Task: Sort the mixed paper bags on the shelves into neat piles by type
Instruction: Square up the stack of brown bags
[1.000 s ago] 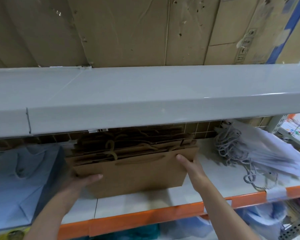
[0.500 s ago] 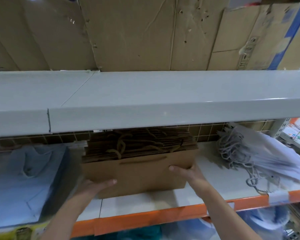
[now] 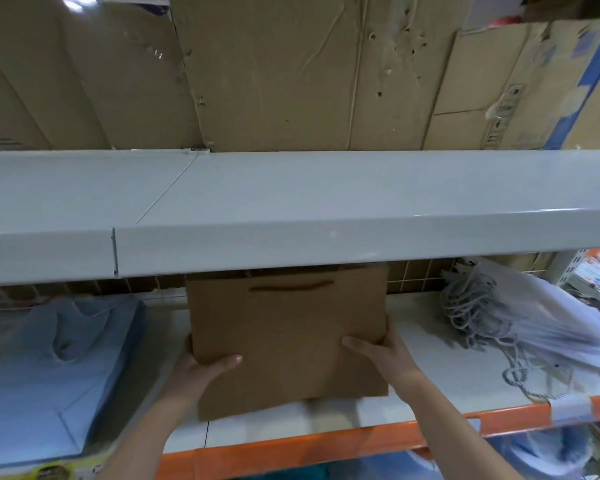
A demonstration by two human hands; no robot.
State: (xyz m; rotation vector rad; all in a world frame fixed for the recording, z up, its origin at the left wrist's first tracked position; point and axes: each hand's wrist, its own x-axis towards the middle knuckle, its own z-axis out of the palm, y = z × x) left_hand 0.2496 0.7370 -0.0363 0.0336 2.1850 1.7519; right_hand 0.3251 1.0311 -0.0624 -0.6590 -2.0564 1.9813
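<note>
Centrally, at mid-frame on the lower shelf (image 3: 430,382), a stack of flat brown kraft paper bags (image 3: 288,337) stands with its matte, rectangular front face toward the camera, a dark twisted handle lying across its upper part. Left hand (image 3: 201,370) grips the lower left edge, thumb on the front face; right hand (image 3: 381,351) grips the lower right edge likewise. Smooth blue bags (image 3: 49,368) lie flat at lower left; white bags (image 3: 541,323) with tangled grey cord handles lie at right. Versus 0.5 s ago, the fanned bag tops and loose handles no longer show and the stack sits squarer. Its top edge is cut off by the glossy grey upper shelf (image 3: 291,202); fingers behind the stack are hidden; lower edge blurred.
</note>
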